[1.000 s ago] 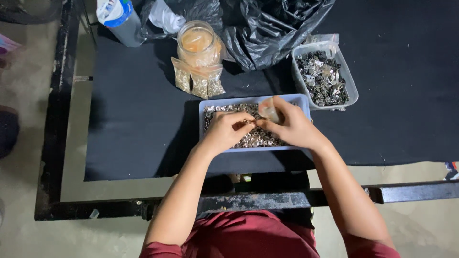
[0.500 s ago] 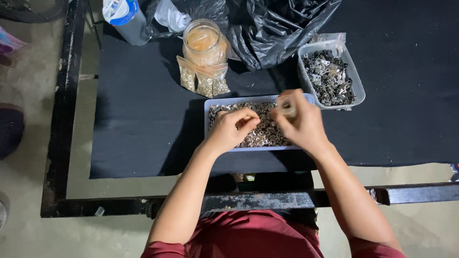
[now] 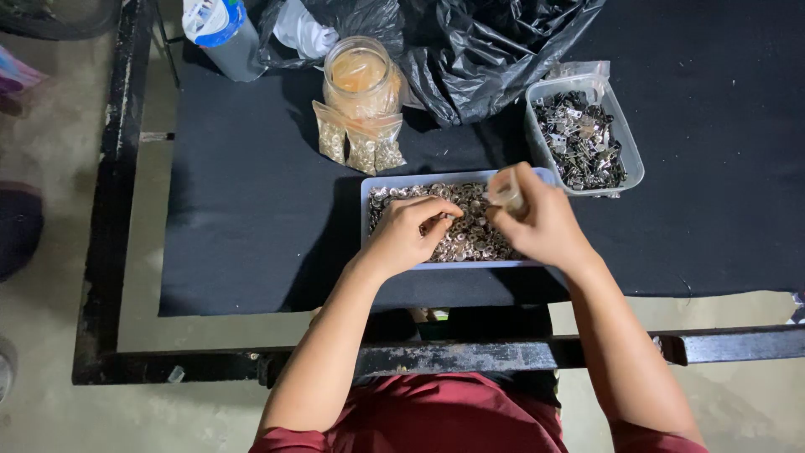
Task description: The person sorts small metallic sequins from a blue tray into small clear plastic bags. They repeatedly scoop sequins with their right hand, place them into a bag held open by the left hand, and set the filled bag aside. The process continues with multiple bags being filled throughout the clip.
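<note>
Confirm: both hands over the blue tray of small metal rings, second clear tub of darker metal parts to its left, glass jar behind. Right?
One slip. The head view shows the clear tub of darker metal parts on the right of the blue tray, not the left. Left hand and right hand are over the tray; the glass jar stands behind it.

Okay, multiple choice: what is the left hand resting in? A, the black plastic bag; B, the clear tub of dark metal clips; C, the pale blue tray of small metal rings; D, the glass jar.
C: the left hand lies fingers-down in the pale blue tray among the small metal rings.
</note>
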